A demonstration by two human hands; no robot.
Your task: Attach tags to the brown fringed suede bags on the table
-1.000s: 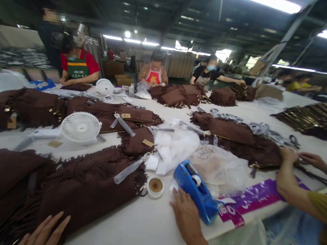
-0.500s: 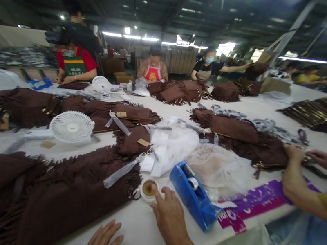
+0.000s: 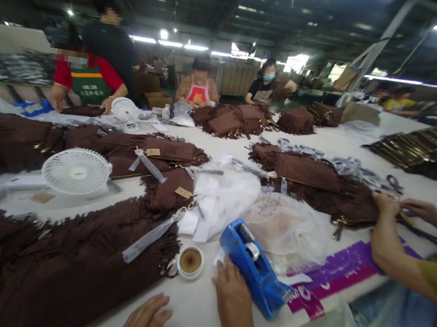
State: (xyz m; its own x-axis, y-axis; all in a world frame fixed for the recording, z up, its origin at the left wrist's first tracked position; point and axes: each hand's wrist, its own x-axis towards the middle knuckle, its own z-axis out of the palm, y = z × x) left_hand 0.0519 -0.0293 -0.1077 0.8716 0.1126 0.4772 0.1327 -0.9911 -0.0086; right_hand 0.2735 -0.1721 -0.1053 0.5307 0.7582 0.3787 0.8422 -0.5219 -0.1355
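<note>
Blue plastic tape dispenser [image 3: 254, 268] lies on the white table [image 3: 194, 314], near its front edge, a tape roll seated in it; right hand [image 3: 233, 298] rests flat just beside its left end, fingers loosely together, fingertips at a white scrap, gripping nothing; left hand [image 3: 143, 324] lies palm down on the bare table, fingers slack and slightly apart, empty; small round tin [image 3: 190, 261] with brown contents sits just left of the right hand; brown fringed bag [image 3: 74, 262] spreads left of the tin; clear plastic bags [image 3: 287, 227] and a purple printed strip [image 3: 334, 267] lie behind and right of the dispenser; white desk fan [image 3: 76, 171] stands further back left; a co-worker's forearm [image 3: 386, 240] reaches in at the right.
</note>
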